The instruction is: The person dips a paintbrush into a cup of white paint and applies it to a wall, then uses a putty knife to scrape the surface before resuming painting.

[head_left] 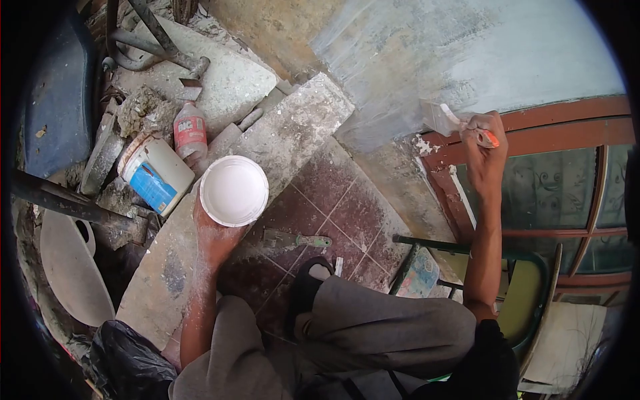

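The wall (460, 53) fills the top of the view, a pale wet coat spread across it above the red-brown window frame (567, 130), and down below lies the tiled floor (333, 213) with a scraper (287, 238) on it. Over on the rubble sits a white tub with a blue label (157, 175), a small bottle (190, 132) just beside it. The left hand (217, 233) cups the white paint bowl (234, 191) from underneath, fingers hidden, while the right hand (483, 143) is closed around the orange handle of the brush (443, 119), bristles pressed against the wall's lower edge.
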Motion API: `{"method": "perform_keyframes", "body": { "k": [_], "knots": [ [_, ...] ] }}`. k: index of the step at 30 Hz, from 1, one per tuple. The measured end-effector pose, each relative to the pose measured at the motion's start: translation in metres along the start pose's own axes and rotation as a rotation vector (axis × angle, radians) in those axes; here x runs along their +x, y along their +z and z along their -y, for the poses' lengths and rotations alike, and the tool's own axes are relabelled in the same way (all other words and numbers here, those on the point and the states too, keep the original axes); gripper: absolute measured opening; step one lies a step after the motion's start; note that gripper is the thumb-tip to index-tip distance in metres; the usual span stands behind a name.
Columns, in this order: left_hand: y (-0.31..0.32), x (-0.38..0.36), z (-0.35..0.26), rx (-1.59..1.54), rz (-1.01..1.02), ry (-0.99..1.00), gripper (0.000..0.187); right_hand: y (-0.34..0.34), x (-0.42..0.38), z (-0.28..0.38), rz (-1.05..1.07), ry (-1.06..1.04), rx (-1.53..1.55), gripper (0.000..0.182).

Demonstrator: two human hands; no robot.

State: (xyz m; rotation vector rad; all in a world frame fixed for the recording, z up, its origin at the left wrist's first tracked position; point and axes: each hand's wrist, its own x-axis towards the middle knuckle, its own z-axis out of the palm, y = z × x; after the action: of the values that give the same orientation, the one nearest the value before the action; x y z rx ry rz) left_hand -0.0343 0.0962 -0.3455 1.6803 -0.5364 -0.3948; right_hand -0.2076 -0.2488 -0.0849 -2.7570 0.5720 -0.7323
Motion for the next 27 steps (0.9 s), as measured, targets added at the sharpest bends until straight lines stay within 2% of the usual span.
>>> {"method": "perform_keyframes", "body": {
  "k": [2,4,6,8,11,13,16,17,19,21,24,27],
  "knots": [
    [0.001,0.000,0.003,0.039,-0.025,0.077,0.072,-0.008,-0.004,0.003,-0.050,0.020,0.056,0.010],
    [0.003,-0.001,0.003,0.066,-0.055,0.170,0.071,0.007,-0.014,-0.005,0.063,-0.126,0.093,0.009],
    [0.002,-0.001,0.000,0.019,-0.031,0.093,0.065,0.034,-0.027,-0.017,0.194,-0.150,0.084,0.009],
    [0.001,-0.002,-0.001,-0.002,-0.009,0.078,0.064,0.051,-0.036,-0.021,0.325,-0.064,0.088,0.009],
    [0.005,-0.002,0.011,-0.021,-0.036,0.107,0.062,0.058,-0.031,-0.040,0.351,-0.003,0.074,0.008],
    [0.008,0.000,0.016,-0.081,-0.067,0.080,0.057,0.036,-0.012,-0.038,0.291,-0.019,0.059,0.008],
    [0.005,0.000,0.018,0.072,-0.075,0.191,0.057,-0.010,0.019,-0.027,0.188,-0.031,0.072,0.008],
    [0.010,-0.001,0.040,0.031,-0.094,0.194,0.060,-0.028,0.030,-0.021,0.130,-0.032,0.089,0.007],
    [0.008,0.002,0.036,0.027,-0.052,0.180,0.062,-0.063,0.053,0.007,0.060,-0.049,0.137,0.005],
    [0.006,0.002,0.033,0.027,-0.013,0.164,0.064,-0.095,0.070,0.029,0.030,-0.117,0.054,0.006],
    [0.009,0.001,0.032,-0.109,-0.058,0.085,0.071,-0.140,0.078,0.076,-0.110,-0.263,-0.159,0.008],
    [0.010,0.002,0.027,-0.116,-0.064,0.113,0.068,-0.138,0.060,0.108,-0.189,-0.396,-0.391,0.010]
  ]
}}
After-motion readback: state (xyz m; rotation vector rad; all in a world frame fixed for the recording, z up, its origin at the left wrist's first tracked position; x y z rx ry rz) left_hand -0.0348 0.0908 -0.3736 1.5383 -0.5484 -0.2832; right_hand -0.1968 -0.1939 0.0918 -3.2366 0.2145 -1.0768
